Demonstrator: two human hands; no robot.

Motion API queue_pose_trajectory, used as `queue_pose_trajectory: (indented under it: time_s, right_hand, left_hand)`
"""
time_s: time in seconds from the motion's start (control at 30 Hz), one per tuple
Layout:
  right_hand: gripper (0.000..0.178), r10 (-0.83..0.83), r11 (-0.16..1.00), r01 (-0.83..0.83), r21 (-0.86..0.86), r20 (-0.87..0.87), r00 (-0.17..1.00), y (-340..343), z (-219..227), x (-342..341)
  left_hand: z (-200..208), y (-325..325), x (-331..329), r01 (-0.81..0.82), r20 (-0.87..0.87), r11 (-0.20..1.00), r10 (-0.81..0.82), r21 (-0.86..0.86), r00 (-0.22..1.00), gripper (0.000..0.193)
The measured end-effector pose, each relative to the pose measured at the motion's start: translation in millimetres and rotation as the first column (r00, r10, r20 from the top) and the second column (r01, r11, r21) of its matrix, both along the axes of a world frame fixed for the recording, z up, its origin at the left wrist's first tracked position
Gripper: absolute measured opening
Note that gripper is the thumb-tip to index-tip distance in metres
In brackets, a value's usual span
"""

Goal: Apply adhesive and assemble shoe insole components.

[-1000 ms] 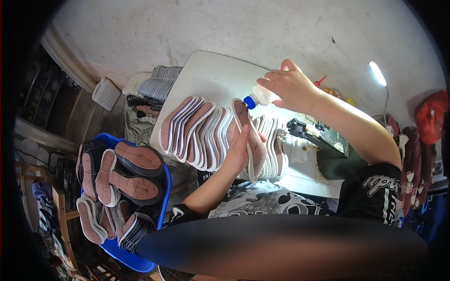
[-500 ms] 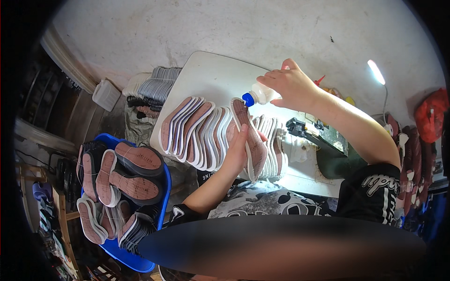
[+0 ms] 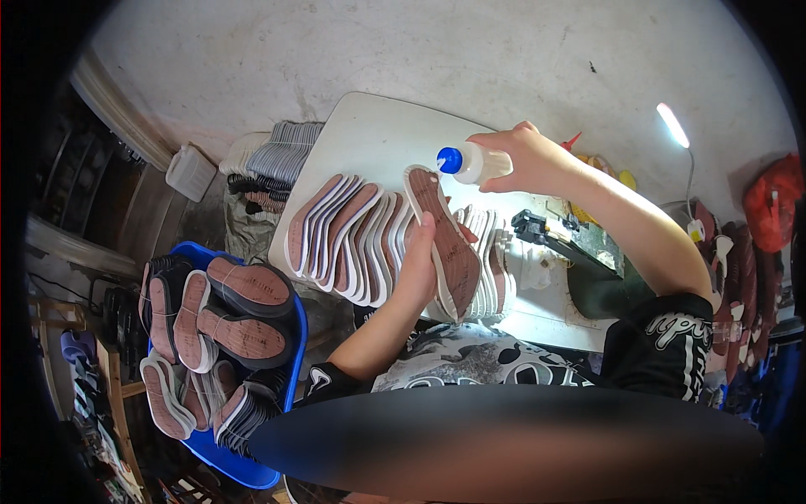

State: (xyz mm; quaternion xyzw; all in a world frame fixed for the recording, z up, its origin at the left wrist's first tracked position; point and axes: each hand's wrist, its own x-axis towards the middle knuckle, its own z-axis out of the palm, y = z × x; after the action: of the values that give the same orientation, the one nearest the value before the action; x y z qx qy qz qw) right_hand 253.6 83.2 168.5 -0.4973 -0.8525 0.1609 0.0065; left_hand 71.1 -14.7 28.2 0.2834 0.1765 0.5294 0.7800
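Observation:
My left hand (image 3: 421, 265) is closed around the middle of a shoe sole (image 3: 453, 256) with a brown, stitched face and a white rim. The sole is tilted, its narrower end up, and a small white spot shows near that tip. In my right hand (image 3: 527, 160) is a translucent squeeze bottle (image 3: 487, 163) with a blue cap, lying sideways just right of the sole's tip and apart from it. Behind the held sole, a row of like soles (image 3: 340, 231) leans together on the white table (image 3: 369, 126), with more soles (image 3: 489, 269) to the right.
A blue tub (image 3: 299, 336) full of soles stands at the lower left. On the table's right side sits a black clamp-like device (image 3: 537, 227). A lit lamp (image 3: 672, 126) and a red bag (image 3: 772, 206) are farther right. A white jug (image 3: 191, 172) stands at the left.
The bottle has lifted off the sole's tip and turned more level, moving up and slightly right. A white spot now shows on the sole, which has tilted slightly left at the top.

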Motion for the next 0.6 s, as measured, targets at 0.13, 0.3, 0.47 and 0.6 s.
queue_pose_trajectory:
  time_s: [0.13,0.3,0.47,0.6]
  right_hand:
    - [0.063,-0.031,0.994,0.016,-0.106,-0.139,0.990,-8,13,-8]
    - [0.063,0.051,0.997,-0.058,-0.043,-0.149,0.987,-18,26,-9]
    - [0.064,0.018,0.999,-0.019,0.030,0.037,0.999,-38,42,-19]
    - [0.061,0.199,0.966,-0.217,0.141,0.131,0.971,-36,43,-12]
  left_hand:
    - [10,17,-8,-0.132,0.074,0.984,0.141,-0.119,0.987,0.052]
    - [35,38,-19,-0.369,0.102,0.922,0.381,-0.120,0.919,0.058]
    - [45,58,-34,-0.537,0.149,0.842,0.538,-0.049,0.830,0.053]
    - [51,64,-39,-0.567,0.123,0.815,0.578,-0.119,0.806,0.052]
